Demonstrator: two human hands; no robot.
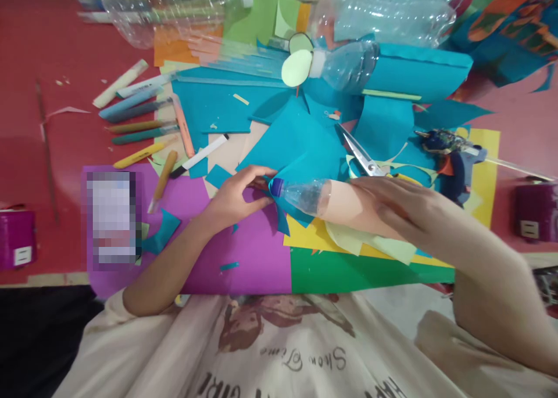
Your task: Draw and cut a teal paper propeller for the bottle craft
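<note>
A small clear plastic bottle (300,196) with a dark blue cap (276,187) lies on its side, its body wrapped in peach paper (353,203). My right hand (401,206) is closed over the wrapped part from above. At the cap end, my left hand (244,194) pinches a piece of blue paper (282,221) between thumb and fingers, beside the cap. Part of that paper is hidden behind the bottle. Just beyond the bottle, scissors (361,151) lie with their blades pointing away, near a larger blue sheet (296,133).
Markers (139,104) lie at the left, above a phone (114,218) on purple paper (244,258). A glue gun (457,160) rests at the right on yellow paper (486,183). Large clear bottles (392,9) and another small bottle (351,67) lie at the back.
</note>
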